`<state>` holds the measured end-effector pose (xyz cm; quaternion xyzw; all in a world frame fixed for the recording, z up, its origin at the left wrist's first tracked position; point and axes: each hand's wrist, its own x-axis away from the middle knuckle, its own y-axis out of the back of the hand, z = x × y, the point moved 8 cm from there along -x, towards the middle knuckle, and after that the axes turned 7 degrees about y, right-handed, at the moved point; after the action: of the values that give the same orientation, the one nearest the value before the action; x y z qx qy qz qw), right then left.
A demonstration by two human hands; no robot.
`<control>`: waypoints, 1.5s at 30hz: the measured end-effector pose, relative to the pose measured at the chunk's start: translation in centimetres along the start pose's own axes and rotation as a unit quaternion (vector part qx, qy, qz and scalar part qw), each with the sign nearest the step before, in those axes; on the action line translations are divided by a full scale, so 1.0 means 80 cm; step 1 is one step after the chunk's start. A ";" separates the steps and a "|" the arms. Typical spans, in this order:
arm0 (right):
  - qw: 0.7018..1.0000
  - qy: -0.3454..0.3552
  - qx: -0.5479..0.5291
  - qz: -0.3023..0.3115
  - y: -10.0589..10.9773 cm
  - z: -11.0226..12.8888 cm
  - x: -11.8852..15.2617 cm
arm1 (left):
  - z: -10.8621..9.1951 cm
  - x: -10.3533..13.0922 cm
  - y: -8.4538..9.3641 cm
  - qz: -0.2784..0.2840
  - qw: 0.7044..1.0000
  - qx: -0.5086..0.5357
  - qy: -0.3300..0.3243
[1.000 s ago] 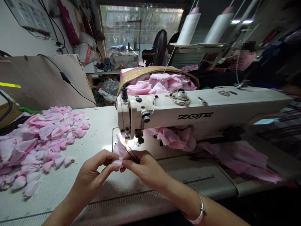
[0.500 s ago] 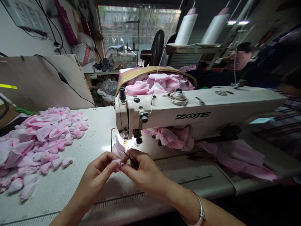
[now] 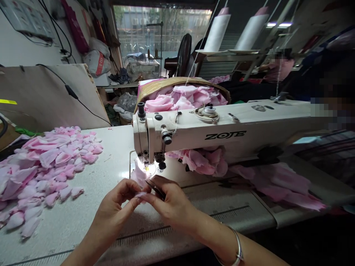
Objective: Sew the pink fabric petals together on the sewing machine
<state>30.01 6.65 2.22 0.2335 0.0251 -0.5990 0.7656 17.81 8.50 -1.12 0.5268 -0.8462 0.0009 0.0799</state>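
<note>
Just in front of the lit needle area of a white sewing machine, my left hand pinches a small piece of pink fabric. My right hand meets it at the fingertips, thumb on the same fabric, and also has dark pointed snips between its fingers. The fabric's upper part lies near the presser foot. A spread of pink fabric petals covers the table's left side. More pink fabric is bunched under the machine arm.
Behind the machine stands a basket full of pink pieces. A long pink cloth lies at the right. Thread cones stand above. A board borders the table's back left. A person is in the right background.
The view has shifted slightly. My fingertips have moved a little on the pink piece, and my thumbs now sit closer together. The snips remain in my right hand.
</note>
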 end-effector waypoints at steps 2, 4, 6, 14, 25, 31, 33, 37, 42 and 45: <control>0.999 0.025 0.034 -0.009 0.004 -0.001 0.003 | 0.003 -0.002 0.000 -0.006 1.000 -0.011 0.006; 0.991 0.073 0.106 -0.029 0.010 0.003 0.008 | 0.005 -0.003 0.000 -0.002 0.999 -0.011 0.031; 0.971 0.142 0.191 -0.037 0.013 0.015 0.015 | 0.009 -0.001 -0.006 0.028 0.996 0.022 0.080; 0.879 0.294 0.365 0.087 -0.015 0.033 0.030 | 0.019 0.001 -0.017 0.061 0.977 0.141 0.150; 0.984 0.015 0.171 0.042 0.024 -0.005 0.023 | 0.021 -0.007 0.007 -0.029 0.990 0.087 0.110; 0.990 0.011 0.142 0.012 0.028 -0.012 0.024 | 0.014 -0.010 0.001 -0.029 0.994 0.051 0.091; 0.987 0.000 0.158 0.003 0.031 -0.015 0.025 | 0.012 -0.009 0.001 -0.031 0.995 0.042 0.089; 0.985 0.010 0.170 0.005 0.031 -0.012 0.025 | 0.011 -0.008 -0.001 -0.025 0.996 0.029 0.084; 0.980 0.031 0.196 0.017 0.027 -0.007 0.026 | 0.011 -0.010 -0.005 -0.026 0.998 -0.001 0.065; 0.973 0.033 0.228 0.032 0.027 -0.010 0.027 | 0.004 -0.010 -0.003 -0.044 0.993 -0.105 0.030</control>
<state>32.83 5.38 1.52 0.4220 -0.0943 -0.5565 0.7095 18.35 9.04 -1.55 0.5523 -0.8147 -0.0757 0.1597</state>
